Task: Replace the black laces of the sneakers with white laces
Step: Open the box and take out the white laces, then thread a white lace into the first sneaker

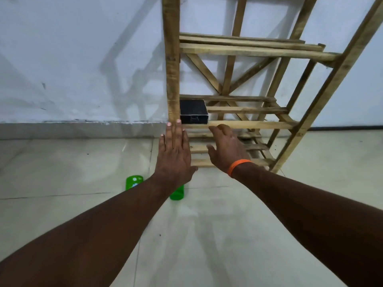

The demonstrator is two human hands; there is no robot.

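Observation:
A black box (193, 112) sits on the middle shelf of a wooden rack (248, 124), against the rack's left post. My left hand (175, 151) is stretched out flat with straight fingers, its fingertips at the shelf's front slat just below the box. My right hand (224, 149), with an orange band on its wrist, is held out with relaxed fingers near the same slat, to the right of the box. Neither hand holds anything. No sneakers or laces are in view.
The rack stands against a white wall (83, 59) on a pale tiled floor (207, 235). Two green slippers (134, 182) lie on the floor under my left forearm. Lower rack slats (259, 161) are below my right hand.

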